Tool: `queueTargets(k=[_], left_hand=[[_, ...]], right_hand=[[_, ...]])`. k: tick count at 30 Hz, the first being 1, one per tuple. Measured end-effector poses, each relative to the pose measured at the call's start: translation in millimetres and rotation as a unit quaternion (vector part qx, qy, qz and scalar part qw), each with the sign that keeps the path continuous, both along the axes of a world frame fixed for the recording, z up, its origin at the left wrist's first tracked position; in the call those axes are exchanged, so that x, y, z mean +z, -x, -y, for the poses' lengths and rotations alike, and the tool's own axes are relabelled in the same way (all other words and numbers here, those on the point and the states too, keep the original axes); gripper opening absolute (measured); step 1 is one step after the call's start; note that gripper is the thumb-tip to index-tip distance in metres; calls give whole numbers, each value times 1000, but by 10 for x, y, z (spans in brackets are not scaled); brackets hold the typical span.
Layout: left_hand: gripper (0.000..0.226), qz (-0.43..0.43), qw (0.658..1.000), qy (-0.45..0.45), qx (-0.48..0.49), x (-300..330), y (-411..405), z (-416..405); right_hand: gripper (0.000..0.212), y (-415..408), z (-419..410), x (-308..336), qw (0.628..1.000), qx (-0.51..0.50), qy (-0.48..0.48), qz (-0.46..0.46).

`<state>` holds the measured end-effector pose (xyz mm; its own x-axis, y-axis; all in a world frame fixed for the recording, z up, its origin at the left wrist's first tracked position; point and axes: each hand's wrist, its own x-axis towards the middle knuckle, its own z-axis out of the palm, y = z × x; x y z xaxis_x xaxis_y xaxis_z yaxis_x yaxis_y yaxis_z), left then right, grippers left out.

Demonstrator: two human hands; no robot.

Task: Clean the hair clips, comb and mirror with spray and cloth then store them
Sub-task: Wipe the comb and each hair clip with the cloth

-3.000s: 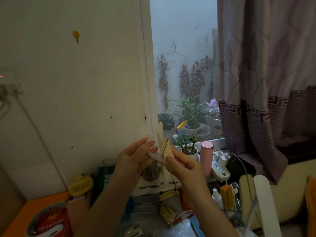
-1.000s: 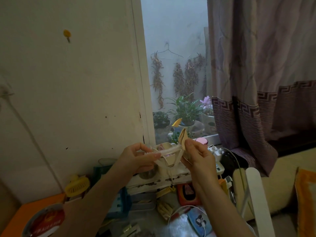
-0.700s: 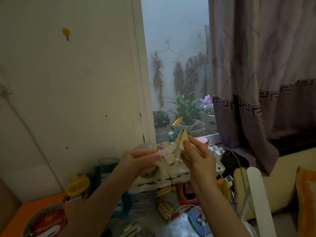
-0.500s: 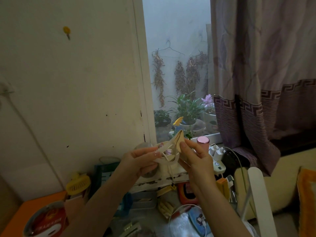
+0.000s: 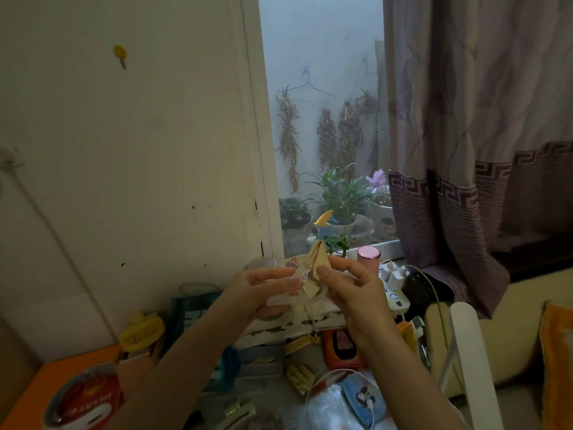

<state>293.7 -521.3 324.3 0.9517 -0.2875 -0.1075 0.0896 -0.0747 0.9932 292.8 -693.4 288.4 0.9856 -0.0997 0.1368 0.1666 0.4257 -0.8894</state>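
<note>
Hair clip wiped in mid-air above the cluttered table.
Left hand [image 5: 263,288] pinches the translucent hair clip [image 5: 299,279] steady; right hand [image 5: 347,285] pinches the folded tan cloth [image 5: 317,262] against it, apparently for wiping.

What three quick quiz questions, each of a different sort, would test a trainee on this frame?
1. True or false: the right hand pinches the tan cloth.
2. Multiple choice: the left hand holds A) a spray bottle, B) a clear clip, C) a mirror.
3. Fill in: the yellow fan stands to the ___ of both hands.

Key: 1 true; 2 B; 3 left.
</note>
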Motion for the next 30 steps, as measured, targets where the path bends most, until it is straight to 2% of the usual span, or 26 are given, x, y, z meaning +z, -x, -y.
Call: queueTargets(k=[5, 10, 14, 16, 20, 24, 28, 30], left_hand=[[51, 11, 999, -46, -11, 15, -66, -15], [53, 29, 997, -68, -20, 23, -53, -7], [50, 44, 996, -77, -9, 4, -11, -3], [49, 43, 997, -68, 0, -16, 3, -3], [47, 27, 999, -17, 23, -60, -9, -36], [39, 17, 999, 31, 33, -89, -12, -7], [30, 24, 998, 56, 14, -101, 22, 47], [32, 20, 998, 63, 3, -111, 28, 47]], right_hand=[[32, 8, 39, -15, 999, 35, 17, -7], [26, 23, 58, -42, 999, 45, 19, -12], [37, 40, 42, -69, 1000, 26, 0, -16], [40, 39, 58, -85, 999, 4, -22, -24], [24, 39, 114, -109, 999, -19, -32, -41], [27, 71, 60, -102, 999, 20, -16, -48], [16, 101, -3, -57, 997, 65, -21, -41], [18, 128, -3, -40, 996, 75, -34, -32]])
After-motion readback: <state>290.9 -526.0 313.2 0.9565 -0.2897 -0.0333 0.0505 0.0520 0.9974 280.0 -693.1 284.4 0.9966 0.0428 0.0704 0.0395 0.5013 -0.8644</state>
